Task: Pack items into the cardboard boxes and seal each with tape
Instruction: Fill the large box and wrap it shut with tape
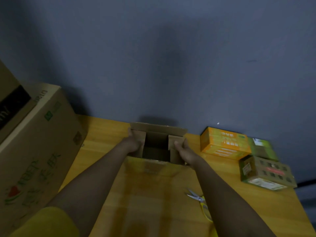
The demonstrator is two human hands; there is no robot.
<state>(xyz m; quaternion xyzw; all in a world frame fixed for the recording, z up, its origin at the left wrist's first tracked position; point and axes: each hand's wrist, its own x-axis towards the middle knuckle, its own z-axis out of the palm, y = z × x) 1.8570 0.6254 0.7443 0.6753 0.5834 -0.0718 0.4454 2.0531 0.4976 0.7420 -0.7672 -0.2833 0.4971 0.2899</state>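
Wooden table (pixel 106 134) bears scissors (pixel 198 199), product boxes (pixel 224 145), while both hands (pixel 135 142) grip open carton (pixel 157 142) side flaps.

One small open carton (pixel 156 142), two big cartons (pixel 39 142) (pixel 10 93), three product packs (pixel 224 145) (pixel 261 147) (pixel 266 173), one pair of scissors (pixel 200 200), two hands (pixel 135 142) (pixel 183 148)

The wall (pixel 171 57) ahead, beyond the fingertips, is a plain matte blue-grey surface filling the upper half of the view. It carries one soft, dark shadow above the hands and a short dark mark far up and to the right of the right hand. The table (pixel 153 194) beneath the forearms is yellow-orange wood with visible grain; its far edge meets the wall. Lighting is dim. A grey floor (pixel 306 202) shows past the table's right edge.
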